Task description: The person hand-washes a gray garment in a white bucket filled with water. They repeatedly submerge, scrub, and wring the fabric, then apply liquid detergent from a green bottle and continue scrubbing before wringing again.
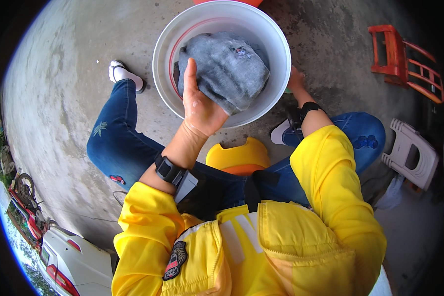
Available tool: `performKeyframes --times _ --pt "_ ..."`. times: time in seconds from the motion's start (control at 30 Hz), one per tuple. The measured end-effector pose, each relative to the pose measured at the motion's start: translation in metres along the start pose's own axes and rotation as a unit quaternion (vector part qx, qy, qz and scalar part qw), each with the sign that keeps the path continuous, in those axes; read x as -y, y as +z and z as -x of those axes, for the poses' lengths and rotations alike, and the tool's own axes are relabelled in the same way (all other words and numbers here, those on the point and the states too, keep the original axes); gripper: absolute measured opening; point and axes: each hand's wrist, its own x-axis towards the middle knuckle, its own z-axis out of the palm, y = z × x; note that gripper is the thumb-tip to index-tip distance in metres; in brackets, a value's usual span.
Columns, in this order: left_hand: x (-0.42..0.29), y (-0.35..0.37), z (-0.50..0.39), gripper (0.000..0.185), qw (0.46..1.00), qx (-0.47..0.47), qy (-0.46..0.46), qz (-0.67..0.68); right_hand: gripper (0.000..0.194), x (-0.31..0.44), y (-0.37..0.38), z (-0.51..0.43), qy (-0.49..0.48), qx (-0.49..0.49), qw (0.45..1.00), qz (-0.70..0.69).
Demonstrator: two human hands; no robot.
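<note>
A crumpled grey cloth [225,70], wet-looking and with a small dark and reddish patch, is bunched in the mouth of a white plastic bucket [277,70]. My left hand [201,107] reaches over the near rim, palm up and thumb raised, with the cloth's near edge in its grip; white suds dot the skin. Outside the bucket, at its right side, is my right hand [297,78], partly hidden by the rim. A small piece of something green [288,90] shows beside it, too covered to name.
Concrete floor [70,48] surrounds the bucket. An orange rim [229,2] shows beyond it. Between my legs is a yellow plastic seat [238,155]. To the right are a red wooden chair [392,59] and a pale plastic stool [410,155]; a white car [77,255] and motorcycle [27,214] stand left.
</note>
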Motion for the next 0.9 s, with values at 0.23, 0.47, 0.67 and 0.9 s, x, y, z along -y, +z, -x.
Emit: performKeyframes --times 0.23,0.47,0.67,0.9 --pt "-0.006 0.001 0.003 0.081 0.999 0.023 0.031 -0.039 0.024 0.190 -0.189 0.061 -0.410 -0.190 0.757 -0.471" --pt "0.002 0.000 0.006 0.065 0.996 0.005 0.048 -0.077 0.047 0.208 -0.199 0.159 -0.228 0.273 0.826 -0.437" --pt "0.007 -0.033 -0.023 0.057 0.989 -0.080 0.042 -0.119 0.029 0.237 -0.189 0.167 -0.297 0.178 0.845 -0.407" --pt "0.010 -0.050 -0.059 0.056 0.976 -0.177 0.070 -0.108 0.038 0.268 -0.162 0.194 -0.444 -0.105 0.868 -0.195"
